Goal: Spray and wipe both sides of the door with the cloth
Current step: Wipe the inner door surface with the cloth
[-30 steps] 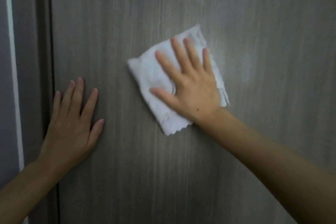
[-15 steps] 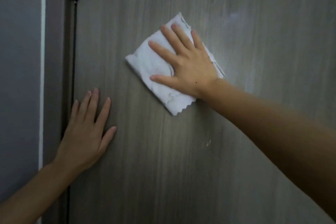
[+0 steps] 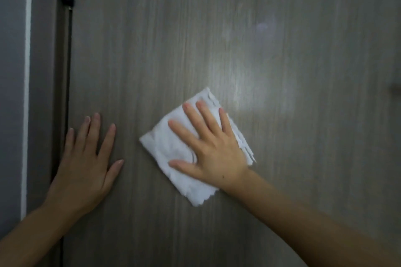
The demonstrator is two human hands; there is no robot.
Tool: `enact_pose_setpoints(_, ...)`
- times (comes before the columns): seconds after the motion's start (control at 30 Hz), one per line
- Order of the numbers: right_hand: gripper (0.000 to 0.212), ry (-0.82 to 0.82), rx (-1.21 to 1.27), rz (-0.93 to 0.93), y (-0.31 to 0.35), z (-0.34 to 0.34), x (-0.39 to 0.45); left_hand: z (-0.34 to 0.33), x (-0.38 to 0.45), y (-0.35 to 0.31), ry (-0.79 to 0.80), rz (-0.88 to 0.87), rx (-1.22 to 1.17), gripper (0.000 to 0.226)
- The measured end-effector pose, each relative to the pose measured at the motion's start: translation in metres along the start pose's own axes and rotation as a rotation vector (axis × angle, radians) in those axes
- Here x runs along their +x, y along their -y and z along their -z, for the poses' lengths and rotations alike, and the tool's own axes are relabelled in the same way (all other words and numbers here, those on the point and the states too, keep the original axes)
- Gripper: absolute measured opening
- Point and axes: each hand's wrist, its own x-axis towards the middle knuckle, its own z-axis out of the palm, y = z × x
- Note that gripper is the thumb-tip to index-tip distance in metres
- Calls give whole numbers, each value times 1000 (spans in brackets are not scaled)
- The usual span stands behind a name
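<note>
Grey wood-grain door (image 3: 173, 39) under both palms. Left hand (image 3: 83, 165) flat on it by the hinge edge, fingers straight, holding nothing. Right hand (image 3: 212, 149) spread, pressing folded white cloth (image 3: 169, 145) beneath its fingers.

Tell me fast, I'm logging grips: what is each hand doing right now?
Left hand: open, flat on the door, holding nothing.
Right hand: open, straight fingers pressing the white cloth against the door.
</note>
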Motion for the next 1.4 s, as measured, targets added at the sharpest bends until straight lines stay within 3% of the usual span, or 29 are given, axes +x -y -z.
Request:
enact_pose_setpoints(0.17, 77, 118, -57, 251, -33, 4, -71, 1, 0, 0, -25, -26, 11, 77)
enact_pose_setpoints(0.27, 79, 123, -73, 293, -83, 18, -91, -1, 0, 2, -11, -8, 27, 78)
enact_pose_setpoints(0.4, 80, 61, -117, 187, -149, 41, -76, 7, -7, -9, 65, 35, 49, 83)
enact_pose_setpoints(0.53, 79, -15, -87, -97, -188, 62, -29, 27, -12, -47, -3, -106, -5, 74)
enact_pose_setpoints(0.67, 77, -105, -64, -351, -174, 58, 1, 29, 17, -86, -74, -60, -92, 70)
enact_pose_setpoints(0.87, 74, -149, -66, -399, -148, 46, -7, 20, 85, -141, -150, 16, -135, 69)
enact_pose_setpoints(1.0, 74, -75, -48, -195, -109, 32, -49, 9, 100, -151, -139, 26, -117, 67)
enact_pose_setpoints(1.13, 71, 169, -45, 412, -95, 22, -105, 7, 100, -149, -161, 17, -119, 66)
enact_pose_setpoints(1.2, 70, 237, 19, 573, -108, 23, -105, 9, 100, -149, -157, 22, -121, 65)
enact_pose_setpoints(1.33, 72, 205, 1, 676, -152, 37, -63, 11, 99, -150, -127, 34, -108, 66)
enact_pose_setpoints(1.4, 73, 140, -70, 578, -181, 50, -32, 10, 99, -150, -120, 34, -97, 66)
